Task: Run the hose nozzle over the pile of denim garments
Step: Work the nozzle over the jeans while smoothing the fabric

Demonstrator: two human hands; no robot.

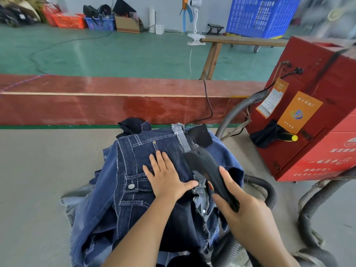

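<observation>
Nearest to us, our right hand (240, 201) holds the black, long plastic hose nozzle (208, 170); its fingers (230, 178) are curled around the rear part of it, thumb on the near side. The nozzle's long axis runs from this hand away and slightly left, so its tip points to the far edge of the pile, and the body lies low over the cloth on the right side. Whether the tip touches the denim we cannot tell.

Just to the left, our left hand (165, 176) lies flat on the pile of dark blue denim garments (134, 182), fingers straight and spread, pressing the top piece and gripping nothing. The pile rests on the grey tabletop (38, 170), directly under both hands. The untreated cloth lies mostly left of the nozzle, so we judge the next pass must sweep leftwards, towards the pressing hand, which is in the way.

The grey ribbed hose (269, 191) disappears under our right forearm, so its joint with the nozzle is hidden. Farther right stands the red metal machine box (308, 132), partly cut off by the frame.
</observation>
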